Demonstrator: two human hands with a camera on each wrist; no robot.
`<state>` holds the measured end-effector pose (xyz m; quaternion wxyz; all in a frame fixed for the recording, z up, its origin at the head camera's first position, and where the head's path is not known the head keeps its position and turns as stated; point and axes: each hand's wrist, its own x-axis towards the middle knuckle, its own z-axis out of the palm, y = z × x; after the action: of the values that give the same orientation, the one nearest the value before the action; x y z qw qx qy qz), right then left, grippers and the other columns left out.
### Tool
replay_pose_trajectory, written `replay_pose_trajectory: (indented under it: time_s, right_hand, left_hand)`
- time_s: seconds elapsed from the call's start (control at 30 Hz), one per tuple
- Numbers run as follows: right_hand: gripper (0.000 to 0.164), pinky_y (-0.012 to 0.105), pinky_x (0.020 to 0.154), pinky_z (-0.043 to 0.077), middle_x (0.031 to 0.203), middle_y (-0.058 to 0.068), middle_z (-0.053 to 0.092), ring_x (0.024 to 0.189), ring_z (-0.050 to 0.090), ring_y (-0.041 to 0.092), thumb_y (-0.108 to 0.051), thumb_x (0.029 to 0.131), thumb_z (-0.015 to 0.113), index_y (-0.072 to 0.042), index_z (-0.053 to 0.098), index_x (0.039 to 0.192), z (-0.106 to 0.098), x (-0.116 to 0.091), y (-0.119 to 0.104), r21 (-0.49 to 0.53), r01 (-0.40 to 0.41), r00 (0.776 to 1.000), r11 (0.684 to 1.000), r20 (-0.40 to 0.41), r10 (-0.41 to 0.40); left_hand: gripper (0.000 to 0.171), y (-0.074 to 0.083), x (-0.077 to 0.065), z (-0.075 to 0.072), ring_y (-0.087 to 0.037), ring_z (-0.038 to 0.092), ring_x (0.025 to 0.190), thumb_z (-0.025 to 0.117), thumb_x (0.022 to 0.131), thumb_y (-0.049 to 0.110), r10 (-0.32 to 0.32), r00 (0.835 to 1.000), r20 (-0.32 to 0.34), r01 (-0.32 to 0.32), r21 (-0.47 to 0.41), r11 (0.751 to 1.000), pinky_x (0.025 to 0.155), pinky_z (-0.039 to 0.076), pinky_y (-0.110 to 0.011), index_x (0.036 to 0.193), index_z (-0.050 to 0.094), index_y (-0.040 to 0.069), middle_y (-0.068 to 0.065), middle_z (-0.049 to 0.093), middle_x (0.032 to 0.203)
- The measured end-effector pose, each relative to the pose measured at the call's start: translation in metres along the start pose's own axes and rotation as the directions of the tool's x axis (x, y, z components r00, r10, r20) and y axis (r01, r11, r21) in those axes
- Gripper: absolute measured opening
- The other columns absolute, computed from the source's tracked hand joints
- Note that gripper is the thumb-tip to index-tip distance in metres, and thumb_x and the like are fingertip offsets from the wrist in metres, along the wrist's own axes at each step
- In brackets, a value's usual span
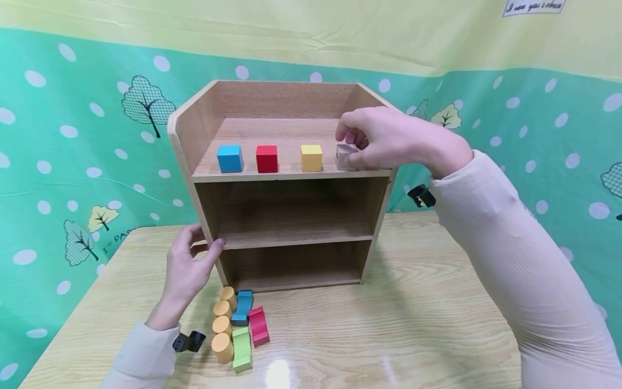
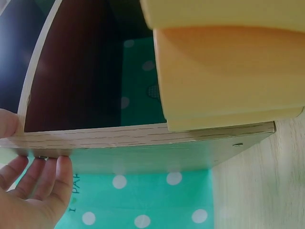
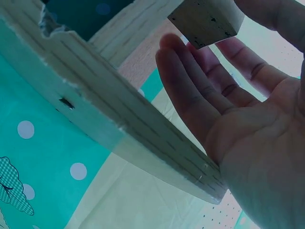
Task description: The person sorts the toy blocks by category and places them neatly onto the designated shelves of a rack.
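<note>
The right hand (image 1: 384, 138) is at the right end of the top board (image 1: 291, 176) of a wooden shelf unit (image 1: 296, 243). Its thumb and fingers are bent in close around a small grey block (image 1: 343, 156), pinching it near the board's front edge; whether the block touches the board cannot be told. In the right wrist view the block's face shows small dark specks.

To the left, along the same front edge, sit a yellow block (image 1: 311, 159), a red block (image 1: 267, 160) and a blue block (image 1: 230, 159), set apart from one another, the blue one nearest the board's front left corner.

The left hand (image 1: 187, 270) grips the unit's left side panel, about level with the middle board, with the thumb at the front edge and the other fingers against the outer face.

The unit stands on a wooden table (image 1: 413, 324), toward the back edge. Before its lower left corner, four yellow-orange cylinders (image 1: 222, 346) line up in a row running away from the unit. Just to their right lie three curved pieces: a blue one (image 1: 242, 308) farthest back, a pink one (image 1: 259, 327) and a green one (image 1: 241, 351) nearest the viewer.
</note>
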<state>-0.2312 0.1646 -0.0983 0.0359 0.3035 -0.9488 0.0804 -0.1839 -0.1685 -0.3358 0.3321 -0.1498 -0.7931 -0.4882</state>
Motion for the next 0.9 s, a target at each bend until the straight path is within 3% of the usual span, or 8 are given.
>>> replay_pose_trajectory:
  time_s: [0.2,0.4,0.73,0.9]
  right_hand:
    - [0.034,0.034,0.089,0.04,0.104,0.004,0.056,0.098,0.049,0.021,-0.025,0.085,0.068,-0.009,0.057,0.112,0.002,-0.002,0.001,0.029,0.04,0.996,0.999,-0.081,-0.038]
    - [0.034,0.037,0.096,0.04,0.11,0.003,0.056,0.104,0.05,0.021,-0.029,0.088,0.066,-0.007,0.058,0.114,0.004,-0.008,0.0,0.024,0.098,0.977,0.995,-0.195,-0.091]
    - [0.031,0.036,0.096,0.041,0.109,0.002,0.058,0.105,0.051,0.018,-0.029,0.09,0.065,-0.006,0.061,0.111,0.012,-0.028,-0.007,0.003,0.201,0.931,0.979,-0.311,-0.191]
    - [0.025,0.035,0.093,0.041,0.103,0.002,0.061,0.102,0.051,0.015,-0.024,0.089,0.067,-0.005,0.064,0.105,0.019,-0.038,-0.011,-0.006,0.293,0.885,0.956,-0.376,-0.274]
  left_hand:
    - [0.037,-0.003,0.0,0.001,-0.02,0.054,0.092,0.067,0.083,-0.006,-0.009,1.0,0.002,0.009,0.015,1.0,0.077,0.048,-0.016,0.117,0.054,-0.009,-0.02,0.059,0.106]
    - [0.042,-0.032,0.001,0.003,-0.013,0.054,0.096,0.07,0.083,0.001,-0.032,0.999,0.002,0.032,0.015,0.999,0.078,0.047,-0.015,0.123,0.055,0.0,-0.011,0.06,0.111]
    - [0.044,-0.042,0.0,0.004,-0.012,0.053,0.096,0.071,0.083,0.002,-0.045,0.999,0.005,0.045,0.023,0.999,0.078,0.047,-0.015,0.124,0.055,0.002,-0.01,0.06,0.112]
    - [0.043,-0.042,0.0,0.004,-0.012,0.053,0.095,0.071,0.083,0.001,-0.043,0.999,0.002,0.043,0.03,0.999,0.078,0.047,-0.015,0.124,0.055,0.002,-0.01,0.06,0.111]
